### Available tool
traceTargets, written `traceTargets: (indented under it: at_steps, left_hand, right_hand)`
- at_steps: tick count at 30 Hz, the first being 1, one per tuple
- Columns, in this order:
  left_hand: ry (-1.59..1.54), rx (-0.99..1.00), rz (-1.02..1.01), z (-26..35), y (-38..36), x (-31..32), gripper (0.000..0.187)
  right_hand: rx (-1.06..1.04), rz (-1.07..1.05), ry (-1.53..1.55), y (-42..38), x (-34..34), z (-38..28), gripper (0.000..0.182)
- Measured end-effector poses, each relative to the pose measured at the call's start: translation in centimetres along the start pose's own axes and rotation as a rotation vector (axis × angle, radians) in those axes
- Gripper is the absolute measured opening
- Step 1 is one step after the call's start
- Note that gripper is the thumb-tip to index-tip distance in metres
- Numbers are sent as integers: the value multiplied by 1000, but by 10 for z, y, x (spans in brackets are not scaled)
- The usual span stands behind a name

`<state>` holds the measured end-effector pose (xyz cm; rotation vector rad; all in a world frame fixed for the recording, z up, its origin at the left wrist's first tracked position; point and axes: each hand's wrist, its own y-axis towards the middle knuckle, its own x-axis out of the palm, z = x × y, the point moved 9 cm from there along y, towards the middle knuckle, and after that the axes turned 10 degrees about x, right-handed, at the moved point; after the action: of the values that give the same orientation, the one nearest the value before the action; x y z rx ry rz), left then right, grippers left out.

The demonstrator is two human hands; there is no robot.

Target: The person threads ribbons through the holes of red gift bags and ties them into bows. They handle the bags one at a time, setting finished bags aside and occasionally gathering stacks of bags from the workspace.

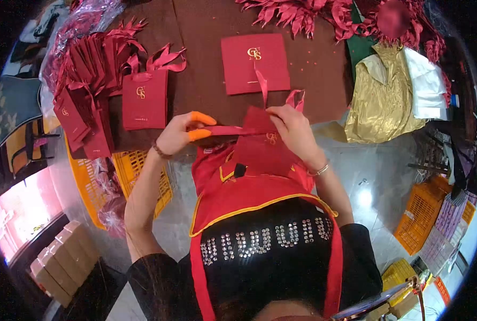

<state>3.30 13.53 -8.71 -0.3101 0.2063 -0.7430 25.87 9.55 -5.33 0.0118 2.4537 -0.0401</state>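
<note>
Near the table's front edge, before my red apron (249,198), is a flat dark-red bag (257,152) with a gold logo and a ribbon. My right hand (297,131) pinches the bag's upper edge between thumb and fingers; a ribbon loop (295,99) rises beside it. My left hand (179,134), orange covers on two fingers, has its fingertips closed around a red ribbon (225,130) stretched toward the bag. Just beyond my hands lies a flat stack of similar red bags (255,67), a ribbon hanging from the top one.
More red bags (145,101) lie at the left, beside a fanned pile (91,64). Red ribbons (286,16) heap at the back. Gold wrapping (385,96) and white wrapping (425,80) hang at the right edge. Orange crates (423,214) and cardboard boxes (64,262) stand lower down.
</note>
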Motion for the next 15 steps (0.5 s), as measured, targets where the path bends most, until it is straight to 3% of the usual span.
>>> traceTargets:
  at_steps: [2, 6, 9, 12, 15]
  left_hand:
    - [24, 19, 31, 1, 0, -9, 24]
    - [-309, 143, 171, -17, 3, -21, 22]
    - [-853, 267, 310, -29, 8, -20, 22]
    - [-1010, 339, 378, -36, 17, -8, 23]
    - [-1021, 484, 297, -3, 25, 10, 27]
  right_hand:
    - [18, -27, 2, 1, 1, 2, 16]
    - [25, -33, 20, 1, 4, 3, 17]
    - [35, -27, 5, 1, 5, 3, 17]
    - [71, -28, 17, 1, 6, 7, 18]
    - [110, -56, 33, 2, 8, 12, 20]
